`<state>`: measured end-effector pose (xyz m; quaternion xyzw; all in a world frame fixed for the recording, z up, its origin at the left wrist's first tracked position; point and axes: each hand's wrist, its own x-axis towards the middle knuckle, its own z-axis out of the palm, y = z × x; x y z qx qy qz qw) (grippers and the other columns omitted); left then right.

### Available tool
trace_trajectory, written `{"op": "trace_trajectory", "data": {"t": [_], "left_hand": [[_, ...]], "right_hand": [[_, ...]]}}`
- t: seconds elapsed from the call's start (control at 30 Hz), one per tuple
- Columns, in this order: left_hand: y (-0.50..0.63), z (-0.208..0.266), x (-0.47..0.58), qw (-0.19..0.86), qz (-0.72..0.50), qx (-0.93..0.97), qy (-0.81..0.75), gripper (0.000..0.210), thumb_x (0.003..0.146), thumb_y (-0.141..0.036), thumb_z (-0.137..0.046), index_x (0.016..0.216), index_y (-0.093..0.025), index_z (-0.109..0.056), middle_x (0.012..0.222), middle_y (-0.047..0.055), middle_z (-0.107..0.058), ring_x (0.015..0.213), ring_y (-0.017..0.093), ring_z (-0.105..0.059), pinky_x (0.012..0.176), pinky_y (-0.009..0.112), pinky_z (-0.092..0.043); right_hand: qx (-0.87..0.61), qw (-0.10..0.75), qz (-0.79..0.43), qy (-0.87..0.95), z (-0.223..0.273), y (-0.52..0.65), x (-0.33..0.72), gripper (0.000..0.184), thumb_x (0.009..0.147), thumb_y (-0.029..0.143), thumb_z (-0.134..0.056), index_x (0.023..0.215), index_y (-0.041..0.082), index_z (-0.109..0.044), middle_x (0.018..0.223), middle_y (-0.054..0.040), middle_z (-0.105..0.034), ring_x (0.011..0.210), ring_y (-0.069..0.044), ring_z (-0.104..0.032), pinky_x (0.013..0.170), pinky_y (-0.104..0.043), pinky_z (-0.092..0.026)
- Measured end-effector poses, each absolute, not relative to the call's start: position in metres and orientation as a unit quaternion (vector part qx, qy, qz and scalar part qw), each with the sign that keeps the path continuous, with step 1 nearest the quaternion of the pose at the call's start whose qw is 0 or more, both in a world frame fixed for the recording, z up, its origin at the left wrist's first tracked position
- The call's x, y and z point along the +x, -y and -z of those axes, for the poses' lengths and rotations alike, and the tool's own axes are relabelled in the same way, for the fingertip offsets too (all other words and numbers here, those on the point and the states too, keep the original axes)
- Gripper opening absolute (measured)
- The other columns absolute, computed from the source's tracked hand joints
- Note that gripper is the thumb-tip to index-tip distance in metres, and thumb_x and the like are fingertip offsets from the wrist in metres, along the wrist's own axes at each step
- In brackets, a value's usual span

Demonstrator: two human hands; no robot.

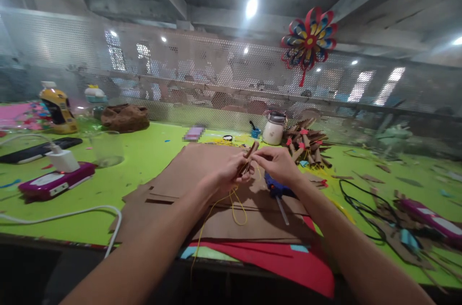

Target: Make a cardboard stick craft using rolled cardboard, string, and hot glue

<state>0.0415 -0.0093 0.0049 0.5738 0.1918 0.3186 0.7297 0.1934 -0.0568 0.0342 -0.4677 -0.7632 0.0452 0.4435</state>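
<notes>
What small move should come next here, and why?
Probably draw the yellow string snug with the right hand: it hangs in a slack loop below the left hand, which grips the brown piece, and the right fingertips are already close by.

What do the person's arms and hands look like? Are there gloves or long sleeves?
No gloves: the left hand and right hand are bare. The left forearm and right forearm taper towards the wrists, with no sleeve, watch or bracelet showing.
</notes>
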Motion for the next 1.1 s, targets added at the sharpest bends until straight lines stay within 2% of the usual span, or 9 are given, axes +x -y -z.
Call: {"op": "trace_trajectory", "data": {"t": [0.2, 0.33, 0.5, 0.6, 0.73, 0.8, 0.9, 0.97, 1.1], "left_hand": [[0.011, -0.004, 0.041, 0.682, -0.32, 0.616, -0.23, 0.02, 0.081, -0.027, -0.04, 0.097, -0.018, -0.048, 0.059, -0.005, -0.047, 0.037, 0.004, -0.03, 0.035, 0.016, -0.012], [0.018, -0.008, 0.043, 0.652, -0.323, 0.636, -0.257, 0.021, 0.084, -0.036, -0.041, 0.086, -0.016, -0.049, 0.056, -0.006, -0.041, 0.04, 0.004, -0.027, 0.039, 0.019, -0.014], [0.022, -0.006, 0.041, 0.587, -0.333, 0.683, -0.279, 0.035, 0.083, -0.047, -0.042, 0.073, -0.015, -0.049, 0.057, -0.004, -0.04, 0.047, 0.006, -0.03, 0.045, 0.022, -0.019], [0.021, -0.004, 0.039, 0.559, -0.313, 0.715, -0.279, 0.044, 0.083, -0.053, -0.038, 0.075, -0.013, -0.053, 0.059, -0.003, -0.042, 0.049, 0.007, -0.03, 0.046, 0.023, -0.02], [0.022, -0.007, 0.039, 0.543, -0.292, 0.738, -0.272, 0.041, 0.083, -0.048, -0.042, 0.102, -0.014, -0.055, 0.059, -0.005, -0.041, 0.05, 0.008, -0.03, 0.047, 0.021, -0.021], [0.023, -0.01, 0.039, 0.54, -0.293, 0.743, -0.266, 0.036, 0.084, -0.043, -0.043, 0.101, -0.014, -0.056, 0.058, -0.005, -0.041, 0.049, 0.008, -0.029, 0.046, 0.022, -0.02], [0.025, -0.01, 0.039, 0.562, -0.292, 0.723, -0.276, 0.032, 0.083, -0.042, -0.044, 0.08, -0.013, -0.057, 0.054, -0.004, -0.04, 0.047, 0.007, -0.028, 0.045, 0.022, -0.019], [0.025, -0.009, 0.039, 0.598, -0.284, 0.696, -0.277, 0.03, 0.083, -0.041, -0.047, 0.075, -0.013, -0.057, 0.053, -0.004, -0.041, 0.045, 0.007, -0.026, 0.044, 0.023, -0.018], [0.026, -0.01, 0.037, 0.667, -0.25, 0.653, -0.258, 0.026, 0.083, -0.031, -0.048, 0.096, -0.013, -0.061, 0.052, -0.005, -0.042, 0.043, 0.006, -0.024, 0.044, 0.023, -0.014]], "right_hand": [[-0.485, 0.462, -0.048, 0.741, -0.026, 0.046, 0.199, 0.017, 0.076, 0.024, -0.057, 0.076, 0.015, -0.071, 0.07, -0.0044, -0.069, 0.061, -0.013, -0.058, 0.059, -0.024, -0.043], [-0.508, 0.451, -0.024, 0.734, -0.026, 0.045, 0.2, 0.016, 0.075, 0.023, -0.058, 0.068, 0.014, -0.069, 0.064, -0.0034, -0.066, 0.057, -0.012, -0.054, 0.056, -0.023, -0.04], [-0.528, 0.43, 0.009, 0.732, -0.026, 0.046, 0.2, 0.018, 0.074, 0.025, -0.057, 0.063, 0.015, -0.067, 0.06, -0.0022, -0.064, 0.054, -0.012, -0.053, 0.054, -0.022, -0.038], [-0.544, 0.418, -0.002, 0.728, -0.026, 0.046, 0.2, 0.019, 0.074, 0.025, -0.057, 0.062, 0.015, -0.067, 0.062, -0.0027, -0.066, 0.056, -0.012, -0.055, 0.056, -0.022, -0.039], [-0.576, 0.401, -0.01, 0.712, -0.025, 0.043, 0.199, 0.018, 0.073, 0.025, -0.056, 0.061, 0.015, -0.066, 0.059, -0.0023, -0.065, 0.054, -0.012, -0.054, 0.053, -0.022, -0.037], [-0.585, 0.4, -0.012, 0.705, -0.024, 0.042, 0.199, 0.019, 0.072, 0.027, -0.056, 0.059, 0.016, -0.065, 0.058, -0.002, -0.064, 0.054, -0.012, -0.054, 0.053, -0.022, -0.037], [-0.589, 0.407, -0.015, 0.698, -0.025, 0.042, 0.204, 0.022, 0.072, 0.032, -0.058, 0.058, 0.016, -0.064, 0.057, -0.0015, -0.062, 0.054, -0.012, -0.052, 0.052, -0.022, -0.036], [-0.588, 0.408, -0.02, 0.698, -0.028, 0.042, 0.211, 0.025, 0.071, 0.036, -0.06, 0.057, 0.015, -0.063, 0.054, -0.0007, -0.059, 0.052, -0.011, -0.049, 0.051, -0.022, -0.034], [-0.554, 0.406, -0.093, 0.72, -0.037, 0.043, 0.231, 0.03, 0.068, 0.043, -0.064, 0.061, 0.013, -0.062, 0.051, 0.0017, -0.051, 0.049, -0.009, -0.041, 0.047, -0.022, -0.029]]}}
